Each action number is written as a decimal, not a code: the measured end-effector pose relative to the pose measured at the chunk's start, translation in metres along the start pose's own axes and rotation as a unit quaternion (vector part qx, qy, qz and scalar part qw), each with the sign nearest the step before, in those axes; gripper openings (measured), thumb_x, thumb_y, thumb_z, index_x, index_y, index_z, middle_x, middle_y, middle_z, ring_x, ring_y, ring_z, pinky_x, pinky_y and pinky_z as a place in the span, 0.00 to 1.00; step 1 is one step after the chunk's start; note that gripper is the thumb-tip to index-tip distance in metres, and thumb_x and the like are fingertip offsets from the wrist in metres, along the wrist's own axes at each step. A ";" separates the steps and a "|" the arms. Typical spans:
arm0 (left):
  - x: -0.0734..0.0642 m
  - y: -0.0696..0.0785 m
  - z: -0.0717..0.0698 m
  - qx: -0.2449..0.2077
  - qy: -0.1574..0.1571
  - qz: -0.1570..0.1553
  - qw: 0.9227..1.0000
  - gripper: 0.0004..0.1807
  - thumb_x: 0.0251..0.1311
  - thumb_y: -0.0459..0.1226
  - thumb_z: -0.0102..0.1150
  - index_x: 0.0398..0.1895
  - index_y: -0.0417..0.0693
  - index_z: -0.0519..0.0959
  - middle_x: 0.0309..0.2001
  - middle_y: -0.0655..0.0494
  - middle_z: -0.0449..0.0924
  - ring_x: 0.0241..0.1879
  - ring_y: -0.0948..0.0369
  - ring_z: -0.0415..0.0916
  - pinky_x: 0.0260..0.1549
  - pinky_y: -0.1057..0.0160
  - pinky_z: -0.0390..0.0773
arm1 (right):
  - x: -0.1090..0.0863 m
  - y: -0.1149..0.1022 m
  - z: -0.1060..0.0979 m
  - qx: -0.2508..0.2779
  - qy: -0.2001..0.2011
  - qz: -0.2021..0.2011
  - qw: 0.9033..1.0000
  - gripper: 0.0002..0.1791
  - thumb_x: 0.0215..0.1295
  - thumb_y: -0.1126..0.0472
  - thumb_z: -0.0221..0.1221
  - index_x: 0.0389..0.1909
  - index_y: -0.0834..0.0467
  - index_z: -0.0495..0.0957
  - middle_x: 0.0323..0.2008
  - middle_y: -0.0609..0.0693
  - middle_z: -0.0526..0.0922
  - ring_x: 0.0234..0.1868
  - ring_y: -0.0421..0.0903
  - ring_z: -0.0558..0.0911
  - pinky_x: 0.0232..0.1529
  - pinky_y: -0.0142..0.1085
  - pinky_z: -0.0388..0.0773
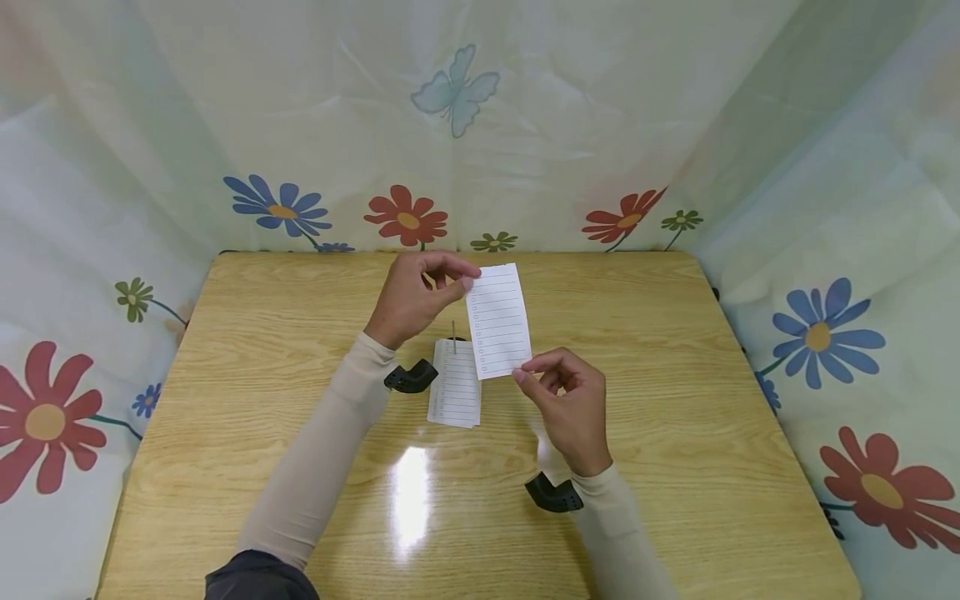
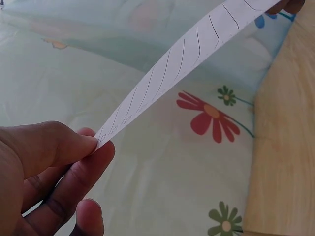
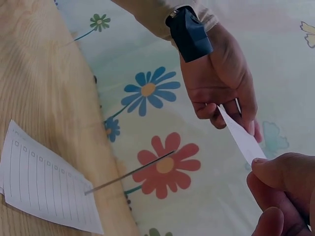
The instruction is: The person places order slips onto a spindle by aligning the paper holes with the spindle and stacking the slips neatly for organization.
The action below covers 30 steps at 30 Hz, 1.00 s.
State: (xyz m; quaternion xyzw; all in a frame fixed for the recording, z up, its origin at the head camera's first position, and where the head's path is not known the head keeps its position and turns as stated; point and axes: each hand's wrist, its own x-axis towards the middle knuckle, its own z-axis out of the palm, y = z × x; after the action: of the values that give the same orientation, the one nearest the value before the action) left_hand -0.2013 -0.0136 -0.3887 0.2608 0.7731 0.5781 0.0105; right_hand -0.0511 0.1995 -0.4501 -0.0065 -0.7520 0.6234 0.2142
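Note:
A lined paper slip (image 1: 498,321) with a column of small checkboxes is held up above the table between both hands. My left hand (image 1: 422,296) pinches its upper left corner between thumb and fingers. At the lower right corner, my right hand (image 1: 570,404) pinches it the same way. In the left wrist view the slip (image 2: 167,69) appears nearly edge-on and slightly bowed. Below it, a stack of similar lined slips (image 1: 455,396) lies on the table, with a thin upright metal spike (image 3: 133,172) passing through near one end. The spike's base is mostly hidden.
The wooden table (image 1: 712,433) has a bright glare patch near its front middle. A flowered curtain (image 1: 525,150) hangs along its back and both sides. A black wrist camera mount (image 1: 411,377) on the left wrist sits close beside the stack.

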 end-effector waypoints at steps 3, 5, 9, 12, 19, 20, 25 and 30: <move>-0.001 -0.003 -0.002 0.005 0.002 -0.006 1.000 0.07 0.70 0.36 0.69 0.46 0.50 0.91 0.50 0.55 0.90 0.35 0.54 0.73 0.38 0.60 0.72 | 0.000 0.001 0.002 -0.002 -0.003 0.003 1.000 0.06 0.60 0.70 0.75 0.32 0.57 0.89 0.26 0.45 0.84 0.21 0.43 0.72 0.27 0.32 0.69; -0.001 -0.005 -0.003 0.006 0.004 -0.009 1.000 0.07 0.70 0.36 0.68 0.46 0.50 0.91 0.50 0.55 0.90 0.35 0.54 0.73 0.39 0.59 0.72 | 0.000 0.001 0.004 -0.004 -0.005 0.005 1.000 0.06 0.60 0.70 0.75 0.32 0.57 0.89 0.26 0.45 0.84 0.22 0.43 0.72 0.27 0.32 0.69; -0.002 -0.009 -0.005 0.006 0.007 -0.013 1.000 0.07 0.70 0.36 0.68 0.47 0.49 0.91 0.48 0.53 0.90 0.36 0.54 0.73 0.40 0.57 0.72 | -0.001 0.001 0.007 -0.010 -0.012 0.008 1.000 0.06 0.60 0.69 0.75 0.32 0.56 0.89 0.25 0.45 0.82 0.21 0.43 0.71 0.26 0.32 0.68; -0.003 -0.012 -0.007 0.008 0.008 -0.013 1.000 0.07 0.70 0.35 0.68 0.47 0.48 0.91 0.47 0.52 0.90 0.36 0.54 0.74 0.40 0.57 0.72 | 0.000 0.003 0.010 -0.009 -0.018 0.010 1.000 0.06 0.60 0.69 0.75 0.33 0.57 0.89 0.26 0.46 0.82 0.21 0.43 0.72 0.26 0.33 0.69; -0.005 -0.022 -0.010 0.006 0.012 -0.030 0.999 0.08 0.69 0.34 0.69 0.47 0.48 0.91 0.49 0.52 0.90 0.42 0.57 0.79 0.42 0.62 0.73 | -0.001 0.012 0.018 0.004 -0.034 0.032 0.999 0.05 0.61 0.68 0.75 0.33 0.57 0.88 0.29 0.47 0.83 0.21 0.43 0.71 0.26 0.32 0.68; -0.005 -0.023 -0.010 0.005 0.012 -0.034 0.999 0.08 0.69 0.34 0.69 0.47 0.48 0.91 0.49 0.53 0.90 0.43 0.57 0.79 0.42 0.62 0.73 | -0.001 0.013 0.019 0.005 -0.037 0.036 0.999 0.05 0.61 0.68 0.75 0.33 0.57 0.88 0.29 0.48 0.83 0.21 0.43 0.71 0.26 0.32 0.68; -0.006 -0.027 -0.011 0.006 0.012 -0.049 0.999 0.08 0.69 0.34 0.68 0.47 0.46 0.91 0.50 0.51 0.90 0.45 0.55 0.78 0.44 0.59 0.72 | -0.002 0.016 0.025 0.007 -0.045 0.052 0.998 0.06 0.61 0.67 0.76 0.34 0.56 0.89 0.32 0.50 0.85 0.23 0.43 0.71 0.26 0.32 0.67; -0.007 -0.031 -0.012 0.000 0.008 -0.067 0.998 0.08 0.70 0.34 0.67 0.48 0.46 0.91 0.52 0.49 0.90 0.42 0.53 0.75 0.45 0.59 0.72 | -0.003 0.020 0.030 0.008 -0.051 0.060 0.997 0.06 0.61 0.67 0.76 0.34 0.56 0.88 0.32 0.50 0.85 0.23 0.43 0.71 0.26 0.31 0.66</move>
State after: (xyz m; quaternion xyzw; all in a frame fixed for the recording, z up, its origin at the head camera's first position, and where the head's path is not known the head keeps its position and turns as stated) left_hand -0.2112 -0.0330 -0.4143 0.2034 0.7890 0.5781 0.0431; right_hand -0.0635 0.1754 -0.4738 -0.0177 -0.7551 0.6408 0.1379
